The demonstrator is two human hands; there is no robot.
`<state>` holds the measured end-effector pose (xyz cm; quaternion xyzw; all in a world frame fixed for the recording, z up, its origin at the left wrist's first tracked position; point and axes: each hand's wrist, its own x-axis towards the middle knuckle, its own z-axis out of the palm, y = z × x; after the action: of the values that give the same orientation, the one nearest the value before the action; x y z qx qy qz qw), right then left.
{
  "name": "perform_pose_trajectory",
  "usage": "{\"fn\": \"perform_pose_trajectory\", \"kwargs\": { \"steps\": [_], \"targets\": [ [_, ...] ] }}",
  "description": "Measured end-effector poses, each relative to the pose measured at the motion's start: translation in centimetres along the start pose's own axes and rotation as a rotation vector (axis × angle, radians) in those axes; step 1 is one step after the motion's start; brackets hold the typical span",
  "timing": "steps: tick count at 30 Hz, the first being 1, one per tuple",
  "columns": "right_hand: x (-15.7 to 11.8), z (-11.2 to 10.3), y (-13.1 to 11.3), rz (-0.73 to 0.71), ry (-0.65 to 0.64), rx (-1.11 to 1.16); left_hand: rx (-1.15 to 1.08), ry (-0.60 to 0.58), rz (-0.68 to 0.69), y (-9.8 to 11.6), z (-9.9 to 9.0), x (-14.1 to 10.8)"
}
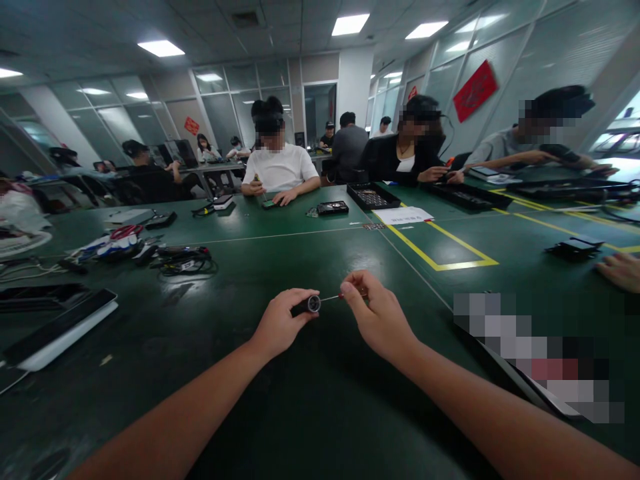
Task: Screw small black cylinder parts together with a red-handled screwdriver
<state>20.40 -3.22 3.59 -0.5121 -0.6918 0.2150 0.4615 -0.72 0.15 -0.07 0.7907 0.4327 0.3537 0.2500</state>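
Note:
Held in my left hand (283, 320) is a short black cylinder (313, 304) that looks like a flashlight, its round, silver-ringed end turned towards me. My fingers and thumb wrap its sides, so part of the body is hidden. My right hand (375, 310) pinches a thin screwdriver (331, 298) with a reddish handle, mostly covered by the fingers. Its metal shaft points left to the cylinder's ringed end; whether the tip touches it I cannot tell. Both hands are above the dark green table (240, 413).
Left lie a black-and-white device (65, 327) and a pile of cables (185, 261). Beyond are a black tray (373, 198), a white paper (403, 215) and yellow tape (467, 266). Several people sit around; a co-worker's hand (620, 270) rests at right.

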Motion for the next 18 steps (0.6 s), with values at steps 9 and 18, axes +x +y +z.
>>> {"fn": "perform_pose_trajectory", "kwargs": {
  "steps": [9,18],
  "targets": [
    [-0.08,-0.10,0.04,-0.005,0.007,-0.025,0.004,0.001,0.007,-0.13,0.02,-0.02],
    [-0.02,-0.20,-0.02,0.023,-0.026,-0.013,0.036,0.007,0.040,-0.47,0.28,0.09]
  ]
}}
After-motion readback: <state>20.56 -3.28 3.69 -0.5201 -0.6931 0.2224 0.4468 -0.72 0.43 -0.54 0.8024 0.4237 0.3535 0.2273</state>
